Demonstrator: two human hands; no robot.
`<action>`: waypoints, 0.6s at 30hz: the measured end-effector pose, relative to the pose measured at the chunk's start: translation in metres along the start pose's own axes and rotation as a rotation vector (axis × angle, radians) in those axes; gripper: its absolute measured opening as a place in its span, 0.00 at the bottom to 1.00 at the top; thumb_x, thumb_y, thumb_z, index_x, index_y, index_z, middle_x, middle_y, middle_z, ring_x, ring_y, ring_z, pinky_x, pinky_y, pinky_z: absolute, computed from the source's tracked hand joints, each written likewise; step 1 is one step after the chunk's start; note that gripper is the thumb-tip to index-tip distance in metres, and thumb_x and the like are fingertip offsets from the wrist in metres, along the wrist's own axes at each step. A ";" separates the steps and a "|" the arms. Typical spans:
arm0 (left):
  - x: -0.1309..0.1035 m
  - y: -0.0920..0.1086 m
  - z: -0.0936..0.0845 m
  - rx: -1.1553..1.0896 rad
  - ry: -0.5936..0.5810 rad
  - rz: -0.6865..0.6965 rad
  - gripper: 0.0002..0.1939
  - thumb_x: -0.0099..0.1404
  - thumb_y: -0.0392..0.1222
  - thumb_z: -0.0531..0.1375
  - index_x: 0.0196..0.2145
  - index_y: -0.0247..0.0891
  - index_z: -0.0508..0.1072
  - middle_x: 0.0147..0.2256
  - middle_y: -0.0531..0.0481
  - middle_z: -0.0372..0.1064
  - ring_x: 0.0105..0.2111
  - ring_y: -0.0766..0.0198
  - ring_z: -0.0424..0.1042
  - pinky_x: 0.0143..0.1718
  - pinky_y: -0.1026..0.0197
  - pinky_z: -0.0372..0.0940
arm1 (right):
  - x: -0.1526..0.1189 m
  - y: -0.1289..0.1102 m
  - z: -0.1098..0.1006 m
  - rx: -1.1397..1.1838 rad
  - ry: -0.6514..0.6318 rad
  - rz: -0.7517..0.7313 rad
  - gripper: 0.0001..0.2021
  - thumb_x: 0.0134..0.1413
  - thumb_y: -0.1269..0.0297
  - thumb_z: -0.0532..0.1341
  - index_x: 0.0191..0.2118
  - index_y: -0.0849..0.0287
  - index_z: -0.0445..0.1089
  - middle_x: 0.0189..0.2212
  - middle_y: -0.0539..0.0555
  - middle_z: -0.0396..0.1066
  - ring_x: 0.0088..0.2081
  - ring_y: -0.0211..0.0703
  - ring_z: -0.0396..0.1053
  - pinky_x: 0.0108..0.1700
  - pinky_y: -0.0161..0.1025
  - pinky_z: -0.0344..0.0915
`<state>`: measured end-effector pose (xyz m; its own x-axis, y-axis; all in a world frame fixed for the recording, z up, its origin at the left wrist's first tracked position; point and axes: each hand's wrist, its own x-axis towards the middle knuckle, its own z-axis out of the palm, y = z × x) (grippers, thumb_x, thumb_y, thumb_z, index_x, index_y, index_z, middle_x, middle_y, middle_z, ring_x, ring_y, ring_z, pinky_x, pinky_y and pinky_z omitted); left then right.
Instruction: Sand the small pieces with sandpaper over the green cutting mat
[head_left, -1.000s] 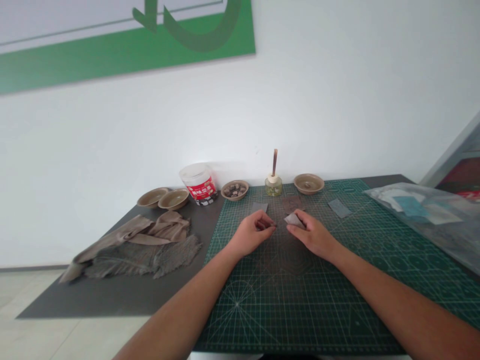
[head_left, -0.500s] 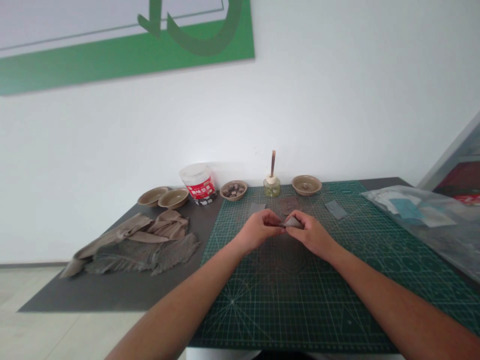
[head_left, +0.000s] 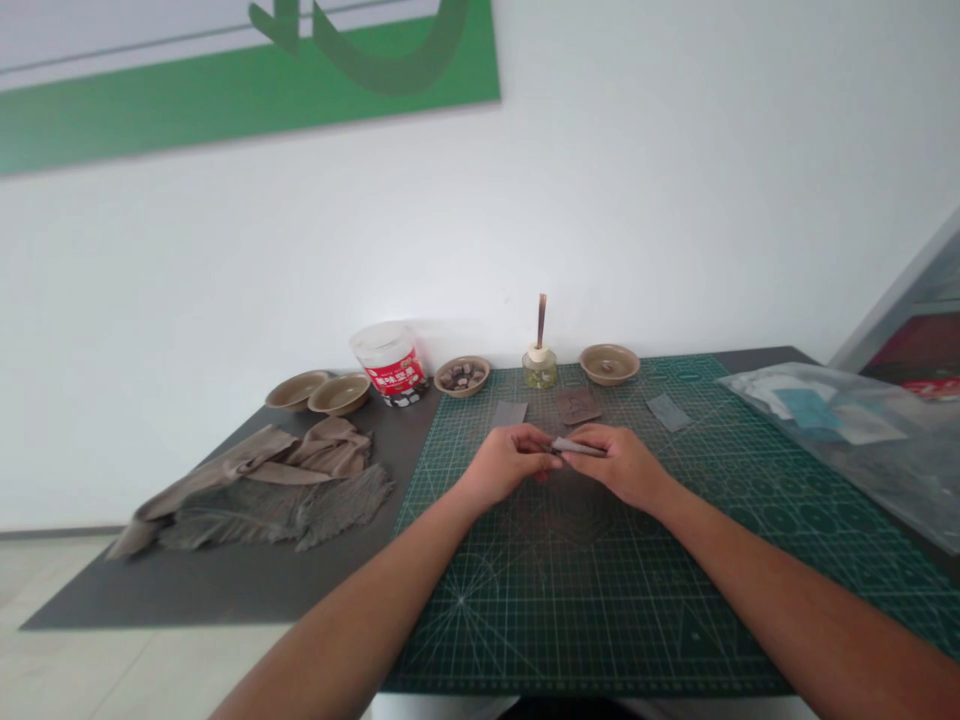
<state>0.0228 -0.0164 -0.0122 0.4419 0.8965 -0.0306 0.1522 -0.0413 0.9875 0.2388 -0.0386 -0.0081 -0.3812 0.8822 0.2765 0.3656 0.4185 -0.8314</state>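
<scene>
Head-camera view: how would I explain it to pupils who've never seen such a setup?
No machine: a person's bare left hand and right hand work here, filmed by a camera worn on the head, looking forward and down. A green gridded mat lies on a dark tabletop. On the mat is a brown square; left of it lies crumpled cloth. The right hand holds a thin grey piece; the left hand is at its end, but whether it grips is unclear.

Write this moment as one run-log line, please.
right hand: holds grey piece | left hand: fingers beside it, contents unclear | below: green mat
</scene>
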 end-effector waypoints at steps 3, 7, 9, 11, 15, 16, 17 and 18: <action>-0.001 -0.002 -0.001 -0.057 -0.018 0.012 0.16 0.54 0.40 0.71 0.40 0.32 0.79 0.29 0.49 0.78 0.27 0.66 0.74 0.33 0.63 0.68 | -0.001 0.000 0.002 -0.023 0.044 -0.021 0.09 0.59 0.61 0.63 0.40 0.56 0.80 0.39 0.54 0.78 0.40 0.46 0.73 0.43 0.39 0.64; 0.000 -0.005 -0.003 -0.057 -0.035 0.005 0.17 0.53 0.37 0.72 0.41 0.33 0.79 0.31 0.48 0.78 0.29 0.65 0.74 0.34 0.64 0.67 | -0.001 0.003 0.005 -0.023 0.014 0.028 0.09 0.58 0.60 0.63 0.36 0.57 0.80 0.34 0.52 0.76 0.35 0.44 0.72 0.38 0.38 0.62; 0.000 -0.006 -0.004 -0.045 -0.057 -0.005 0.16 0.54 0.39 0.71 0.41 0.33 0.79 0.29 0.48 0.77 0.28 0.66 0.73 0.32 0.64 0.66 | -0.001 0.004 0.005 -0.026 0.002 0.054 0.09 0.58 0.59 0.63 0.35 0.57 0.79 0.32 0.51 0.75 0.34 0.43 0.71 0.37 0.37 0.61; 0.000 -0.007 -0.005 -0.043 -0.081 -0.029 0.16 0.55 0.42 0.70 0.41 0.32 0.79 0.28 0.48 0.76 0.25 0.66 0.72 0.30 0.64 0.66 | -0.001 0.004 0.005 -0.041 0.008 0.055 0.10 0.58 0.59 0.63 0.34 0.58 0.78 0.32 0.51 0.75 0.34 0.43 0.71 0.36 0.37 0.61; -0.001 -0.009 -0.004 -0.054 -0.077 -0.027 0.16 0.52 0.40 0.72 0.39 0.32 0.79 0.29 0.48 0.77 0.27 0.66 0.73 0.31 0.64 0.66 | 0.000 0.003 0.004 -0.046 -0.034 0.050 0.09 0.58 0.59 0.63 0.33 0.57 0.78 0.32 0.51 0.74 0.33 0.42 0.70 0.35 0.37 0.61; -0.001 -0.009 -0.004 -0.053 -0.072 -0.022 0.16 0.52 0.41 0.72 0.39 0.32 0.79 0.29 0.48 0.77 0.26 0.66 0.73 0.31 0.64 0.66 | -0.001 0.003 0.004 -0.045 -0.032 0.050 0.09 0.58 0.59 0.63 0.34 0.57 0.79 0.32 0.51 0.75 0.33 0.43 0.70 0.36 0.37 0.61; -0.001 -0.008 -0.004 -0.051 -0.070 -0.023 0.16 0.53 0.41 0.72 0.39 0.32 0.79 0.28 0.48 0.77 0.26 0.66 0.72 0.30 0.64 0.65 | -0.001 0.002 0.004 -0.045 -0.023 0.050 0.09 0.59 0.59 0.63 0.34 0.57 0.79 0.33 0.51 0.75 0.34 0.43 0.71 0.37 0.38 0.61; -0.001 -0.008 -0.004 -0.048 -0.069 -0.028 0.16 0.53 0.42 0.72 0.39 0.32 0.79 0.27 0.48 0.76 0.25 0.66 0.72 0.29 0.64 0.65 | -0.001 0.002 0.004 -0.044 -0.014 0.047 0.09 0.59 0.59 0.63 0.35 0.56 0.79 0.33 0.52 0.75 0.35 0.43 0.71 0.37 0.38 0.62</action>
<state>0.0175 -0.0155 -0.0193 0.4983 0.8644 -0.0672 0.1238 0.0057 0.9923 0.2366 -0.0396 -0.0119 -0.3743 0.8983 0.2302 0.4203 0.3856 -0.8214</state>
